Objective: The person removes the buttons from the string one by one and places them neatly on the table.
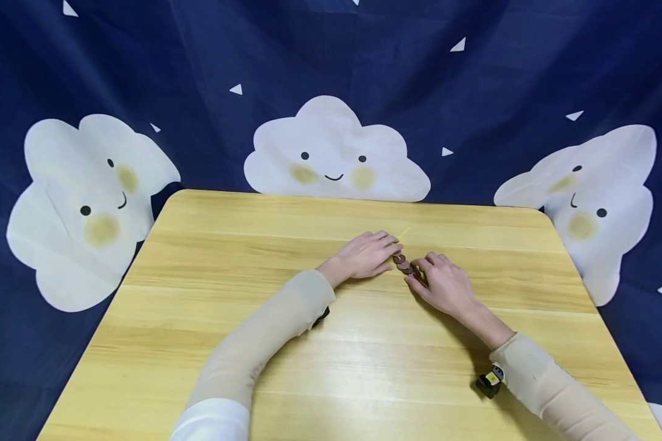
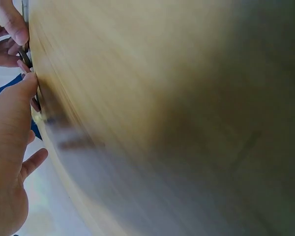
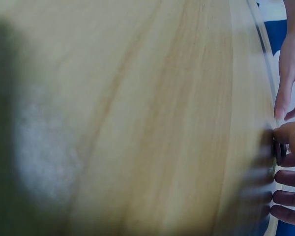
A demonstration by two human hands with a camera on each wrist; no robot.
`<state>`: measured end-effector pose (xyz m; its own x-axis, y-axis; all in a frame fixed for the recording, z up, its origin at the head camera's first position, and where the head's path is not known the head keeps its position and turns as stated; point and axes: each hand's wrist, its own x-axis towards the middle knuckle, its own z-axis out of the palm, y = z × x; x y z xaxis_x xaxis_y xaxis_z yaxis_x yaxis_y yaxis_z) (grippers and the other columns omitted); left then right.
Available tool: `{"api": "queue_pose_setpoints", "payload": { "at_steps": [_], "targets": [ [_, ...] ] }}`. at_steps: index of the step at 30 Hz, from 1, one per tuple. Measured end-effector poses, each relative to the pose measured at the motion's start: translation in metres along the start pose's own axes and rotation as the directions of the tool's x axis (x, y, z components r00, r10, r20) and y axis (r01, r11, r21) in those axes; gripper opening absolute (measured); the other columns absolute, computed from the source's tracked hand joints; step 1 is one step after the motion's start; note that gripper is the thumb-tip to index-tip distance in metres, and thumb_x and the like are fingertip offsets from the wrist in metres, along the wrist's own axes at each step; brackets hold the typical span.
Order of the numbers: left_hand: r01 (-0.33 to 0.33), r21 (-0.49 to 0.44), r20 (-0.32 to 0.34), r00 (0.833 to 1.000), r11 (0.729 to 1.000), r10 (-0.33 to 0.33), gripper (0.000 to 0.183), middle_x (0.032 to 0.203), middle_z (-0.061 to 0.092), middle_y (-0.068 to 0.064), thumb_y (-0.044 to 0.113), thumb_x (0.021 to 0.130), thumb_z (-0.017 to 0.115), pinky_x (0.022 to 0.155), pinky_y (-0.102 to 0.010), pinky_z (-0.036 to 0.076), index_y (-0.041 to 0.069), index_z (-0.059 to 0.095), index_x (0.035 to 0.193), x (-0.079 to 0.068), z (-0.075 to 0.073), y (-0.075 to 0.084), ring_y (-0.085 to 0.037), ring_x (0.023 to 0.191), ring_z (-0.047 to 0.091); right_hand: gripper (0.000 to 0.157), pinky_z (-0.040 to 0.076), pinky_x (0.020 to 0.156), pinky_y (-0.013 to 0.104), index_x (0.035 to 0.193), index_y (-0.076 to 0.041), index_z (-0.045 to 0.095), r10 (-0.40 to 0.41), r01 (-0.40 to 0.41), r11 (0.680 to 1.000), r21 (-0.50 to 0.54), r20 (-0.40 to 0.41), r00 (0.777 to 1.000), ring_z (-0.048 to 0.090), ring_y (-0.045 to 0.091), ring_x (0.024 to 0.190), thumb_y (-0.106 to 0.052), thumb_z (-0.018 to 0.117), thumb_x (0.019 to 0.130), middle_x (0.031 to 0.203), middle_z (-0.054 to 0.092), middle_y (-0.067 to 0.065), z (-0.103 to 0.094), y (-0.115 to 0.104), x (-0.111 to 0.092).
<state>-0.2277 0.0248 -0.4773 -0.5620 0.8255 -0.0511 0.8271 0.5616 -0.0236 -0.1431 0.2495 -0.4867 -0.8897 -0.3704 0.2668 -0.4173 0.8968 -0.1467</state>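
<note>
A short overlapping row of small round brown discs (image 1: 403, 264) lies on the table between the hands, right of its middle. My left hand (image 1: 366, 254) reaches to the far end of the row, palm down, its fingertips at the end discs. Whether they pinch or just touch is hard to see. Past those fingertips a thin yellow strand (image 1: 405, 232) sticks out. At the near end, my right hand (image 1: 444, 282) holds the row between thumb and forefinger. Dark discs (image 3: 279, 151) show between these fingers in the right wrist view, with the other fingers loosely bent.
The light wood table (image 1: 331, 367) has rounded far corners. Behind it hangs a dark blue cloth (image 1: 331, 55) printed with white clouds and small triangles. Each wrist carries a small black camera, the right one (image 1: 490, 381) plain to see.
</note>
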Motion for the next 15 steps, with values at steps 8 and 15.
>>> {"api": "queue_pose_setpoints", "payload": {
  "at_steps": [8, 15],
  "targets": [
    [-0.024, 0.016, -0.003, 1.0, 1.0, 0.024, 0.05, 0.157, 0.055, 0.0, 0.044, 0.112, 0.044, 0.117, -0.039, 0.047, 0.019, 0.049, 0.156, 0.0076, 0.003, 0.0027, -0.02, 0.144, 0.05, 0.027, 0.056, 0.063, 0.046, 0.1, -0.008, 0.074, 0.007, -0.007, 1.0, -0.007, 0.008, 1.0, 0.066, 0.032, 0.087, -0.034, 0.079, 0.093, 0.093, 0.068, 0.011, -0.0002, 0.0006, 0.0003],
    [-0.022, 0.012, -0.013, 1.0, 1.0, 0.022, 0.043, 0.144, 0.062, 0.002, 0.045, 0.112, 0.044, 0.105, -0.037, 0.051, 0.021, 0.059, 0.145, 0.0079, 0.0051, 0.0016, -0.018, 0.129, 0.055, 0.027, 0.053, 0.061, 0.043, 0.102, -0.009, 0.076, 0.002, -0.002, 1.0, 0.006, 0.013, 1.0, 0.064, 0.029, 0.083, -0.034, 0.078, 0.093, 0.091, 0.068, 0.009, -0.0007, 0.0004, 0.0016]
  ]
}}
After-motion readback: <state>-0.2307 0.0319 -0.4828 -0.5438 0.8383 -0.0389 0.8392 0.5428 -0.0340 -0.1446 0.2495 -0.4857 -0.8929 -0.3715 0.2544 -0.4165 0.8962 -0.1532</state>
